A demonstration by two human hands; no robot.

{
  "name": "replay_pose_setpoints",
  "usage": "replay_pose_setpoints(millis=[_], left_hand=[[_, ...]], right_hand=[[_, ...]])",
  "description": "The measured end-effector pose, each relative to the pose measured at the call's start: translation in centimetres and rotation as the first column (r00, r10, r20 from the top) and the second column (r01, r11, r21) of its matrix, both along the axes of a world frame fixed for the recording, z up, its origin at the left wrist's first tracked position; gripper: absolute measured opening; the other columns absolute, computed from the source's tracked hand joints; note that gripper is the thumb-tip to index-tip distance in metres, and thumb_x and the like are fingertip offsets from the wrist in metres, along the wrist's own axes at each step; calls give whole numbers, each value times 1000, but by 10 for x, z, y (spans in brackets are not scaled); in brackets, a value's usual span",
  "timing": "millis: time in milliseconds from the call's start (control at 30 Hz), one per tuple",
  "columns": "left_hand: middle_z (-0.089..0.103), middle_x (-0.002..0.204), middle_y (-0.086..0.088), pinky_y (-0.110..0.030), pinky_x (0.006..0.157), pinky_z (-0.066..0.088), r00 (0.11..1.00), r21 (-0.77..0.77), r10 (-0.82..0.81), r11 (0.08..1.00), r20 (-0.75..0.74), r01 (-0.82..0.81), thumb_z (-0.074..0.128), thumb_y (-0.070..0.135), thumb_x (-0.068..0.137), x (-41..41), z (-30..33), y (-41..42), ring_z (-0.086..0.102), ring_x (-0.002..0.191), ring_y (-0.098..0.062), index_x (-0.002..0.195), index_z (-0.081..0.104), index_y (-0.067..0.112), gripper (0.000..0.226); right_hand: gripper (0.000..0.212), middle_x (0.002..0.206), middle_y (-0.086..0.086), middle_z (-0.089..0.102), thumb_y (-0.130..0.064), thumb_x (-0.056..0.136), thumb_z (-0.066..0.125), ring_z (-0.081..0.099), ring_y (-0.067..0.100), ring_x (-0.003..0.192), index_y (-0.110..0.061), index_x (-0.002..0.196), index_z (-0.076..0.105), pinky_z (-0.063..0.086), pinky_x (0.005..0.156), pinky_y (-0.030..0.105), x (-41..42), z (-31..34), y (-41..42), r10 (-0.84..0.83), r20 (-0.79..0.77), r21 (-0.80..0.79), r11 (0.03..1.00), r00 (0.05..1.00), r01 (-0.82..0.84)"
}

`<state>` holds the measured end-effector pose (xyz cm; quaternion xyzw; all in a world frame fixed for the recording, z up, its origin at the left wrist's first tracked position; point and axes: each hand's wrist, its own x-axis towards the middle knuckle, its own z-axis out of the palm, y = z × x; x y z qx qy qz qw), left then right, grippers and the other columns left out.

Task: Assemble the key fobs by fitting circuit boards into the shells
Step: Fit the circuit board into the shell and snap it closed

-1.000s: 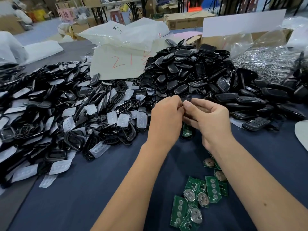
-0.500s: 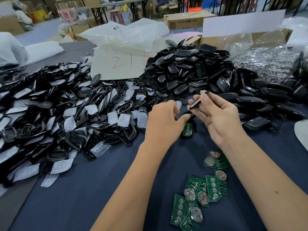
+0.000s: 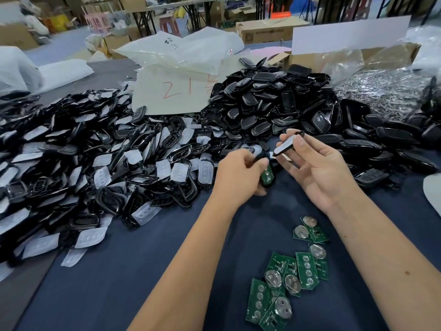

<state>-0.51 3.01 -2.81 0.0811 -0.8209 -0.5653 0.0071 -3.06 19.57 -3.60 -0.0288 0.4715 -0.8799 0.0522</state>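
**Two shell halves in hand, board seated in one**

Two hands work above the blue table [image 3: 143, 271]. At far left lies a heap of frames with white pads [image 3: 71, 163]. The left hand [image 3: 238, 173] grips a shell half [image 3: 267, 175] with a green circuit board inside. The right hand [image 3: 317, 173] pinches a front shell [image 3: 286, 145] by its edges. Loose boards [image 3: 286, 283] lie near the right forearm. These look light, rigid and fragile; best held by the rims, off the components.
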Motion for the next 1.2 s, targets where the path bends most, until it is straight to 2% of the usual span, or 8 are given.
replay_pose_setpoints(millis=[100,233,367,500,733,933,1067,1200], left_hand=[[65,91,-15,-28,56,60,994,350,75,931,79,-98,64,17,103,-3,0,-3,68,53,-12,89,58,2,21],[70,105,-21,-28,58,61,988,485,86,864,126,-137,57,16,106,-5,2,-5,76,63,-24,109,57,-5,22],[64,97,-13,-23,59,60,988,481,85,866,133,-139,66,9,100,-5,1,-9,69,54,-12,95,59,1,12],[67,104,-17,-23,60,59,984,473,85,868,155,-149,70,6,97,-5,2,-11,70,60,-17,98,65,0,7],[69,115,-25,-22,62,59,985,472,98,868,142,-155,74,9,95,-4,0,-11,72,61,-19,106,69,-3,17],[66,88,-13,-23,63,60,988,472,133,868,78,-154,81,17,90,-3,-5,-9,72,60,-18,97,73,-5,24],[76,80,-8,-35,71,64,992,340,109,937,-66,-80,83,19,88,-1,-5,-5,72,63,-16,84,78,9,12],[76,73,-1,-24,59,59,977,160,67,987,-201,-35,83,19,88,4,-1,1,72,58,-14,80,79,14,10]], right_hand=[[33,104,6,73,-19,88,67,67,21,103,-7,118,70,59,92,30,0,-1,-1,32,16,16,999,999,-32],[38,101,6,75,-18,85,66,71,18,100,-2,120,68,60,90,29,0,0,0,120,21,51,991,993,-121],[34,101,7,77,-16,85,67,73,19,101,-1,116,71,60,87,28,0,-1,2,184,22,83,979,983,-186],[32,99,9,76,-15,84,68,73,19,99,-2,113,72,60,86,28,-1,-2,3,182,39,82,979,982,-185],[32,99,10,75,-14,84,69,72,19,98,-1,112,72,60,85,28,0,0,3,194,50,96,975,980,-198],[32,97,12,75,-15,80,72,71,19,91,0,108,74,62,84,30,1,-1,0,127,52,156,979,991,-134],[33,102,18,73,-18,75,75,71,21,93,-1,104,76,63,81,31,3,-1,-2,58,37,211,975,998,-64],[37,105,24,75,-21,70,80,74,25,93,0,102,78,63,78,31,4,-3,-4,4,15,260,966,1000,-7]])
